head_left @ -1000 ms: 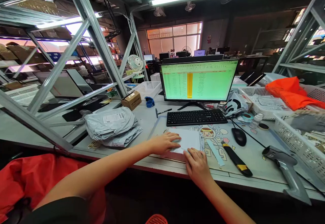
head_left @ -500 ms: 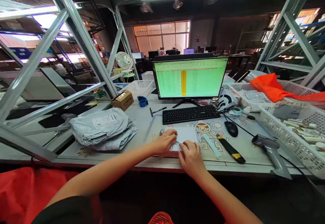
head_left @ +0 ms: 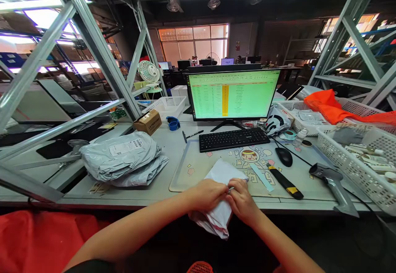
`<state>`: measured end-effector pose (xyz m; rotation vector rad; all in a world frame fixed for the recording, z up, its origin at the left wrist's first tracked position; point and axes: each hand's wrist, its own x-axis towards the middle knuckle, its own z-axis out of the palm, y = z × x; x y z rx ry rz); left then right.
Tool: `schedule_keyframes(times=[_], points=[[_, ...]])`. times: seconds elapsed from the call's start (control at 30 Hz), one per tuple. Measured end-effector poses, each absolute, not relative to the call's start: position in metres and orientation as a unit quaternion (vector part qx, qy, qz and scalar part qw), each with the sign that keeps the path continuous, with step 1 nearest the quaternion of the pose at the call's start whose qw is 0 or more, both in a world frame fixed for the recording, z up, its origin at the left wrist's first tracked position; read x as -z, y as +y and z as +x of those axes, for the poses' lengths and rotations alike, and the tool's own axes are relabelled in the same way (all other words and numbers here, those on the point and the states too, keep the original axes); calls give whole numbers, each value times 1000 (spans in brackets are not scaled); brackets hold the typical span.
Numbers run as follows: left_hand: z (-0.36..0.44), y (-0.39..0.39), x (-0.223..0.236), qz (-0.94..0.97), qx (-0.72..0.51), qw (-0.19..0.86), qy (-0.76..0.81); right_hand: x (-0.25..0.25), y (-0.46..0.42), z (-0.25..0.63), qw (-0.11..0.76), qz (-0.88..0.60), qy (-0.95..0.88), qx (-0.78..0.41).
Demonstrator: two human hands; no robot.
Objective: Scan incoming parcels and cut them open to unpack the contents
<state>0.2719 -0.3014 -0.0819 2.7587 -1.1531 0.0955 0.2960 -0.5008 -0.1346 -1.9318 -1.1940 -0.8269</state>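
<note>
A white plastic mailing bag lies tilted across the desk's front edge, its near corner hanging over. My left hand is closed on the bag's plastic near its middle. Right beside it, my right hand pinches the same bag, and the fingertips of both hands nearly meet. A small bit of plastic shows between them. What the bag contains is hidden. To the right, a black and yellow utility knife and a pale blue strip rest on the printed desk mat.
Grey mailing parcels are stacked at left, by a small brown box. A keyboard and monitor stand behind the mat. At right are a mouse, a barcode scanner and a white basket of tubes.
The bag has come toward me and turned askew, from flat on the mat to over the desk edge. My hands have moved down with it and drawn together, closing on the plastic.
</note>
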Motion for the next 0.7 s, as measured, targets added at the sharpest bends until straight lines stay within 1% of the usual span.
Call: schedule_keyframes(times=[0.07,0.1,0.2,0.33,0.4,0.57,0.63,0.7], points=[[263,-296,80,893,-71,27,-444,128,-515,289,335,-733,-496,323],[257,-291,78,874,-101,21,-474,124,-524,284,326,-731,-503,326],[236,-275,73,833,-177,50,-521,112,-555,264,301,-742,-506,320],[215,-249,70,826,-176,78,-531,104,-583,246,251,-744,-550,285],[214,-228,73,843,-168,97,-502,108,-592,249,230,-761,-541,273],[221,-175,86,922,-171,189,-293,126,-612,285,204,-803,-496,259],[223,-173,95,920,-173,213,-280,127,-608,295,201,-812,-490,246],[224,-184,107,908,-178,269,-266,122,-595,295,206,-822,-470,248]])
